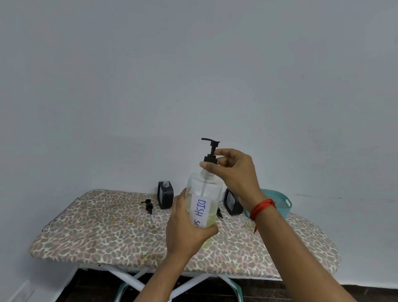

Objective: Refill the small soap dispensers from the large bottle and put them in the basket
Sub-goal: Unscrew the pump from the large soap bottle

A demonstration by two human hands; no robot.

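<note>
My left hand (185, 230) grips the large clear bottle (204, 192) around its lower body, held up above the board. The bottle has a white label reading "DISH SO" and yellowish soap low inside. My right hand (233, 173) pinches the collar of the black pump (210, 151), which sits lifted just off the bottle's threaded neck with its tube still inside. Two small black dispensers stand at the back of the board: one (165, 195) left of the bottle with its neck uncapped, one (233, 203) partly hidden behind my right wrist. A teal basket (280, 205) stands at the back right.
Everything rests on a low ironing board (121, 234) with a leopard-print cover, set against a pale wall. A loose black pump head (148, 205) lies left of the left dispenser; another (219, 213) lies just behind the bottle. White crossed legs and dark floor show below.
</note>
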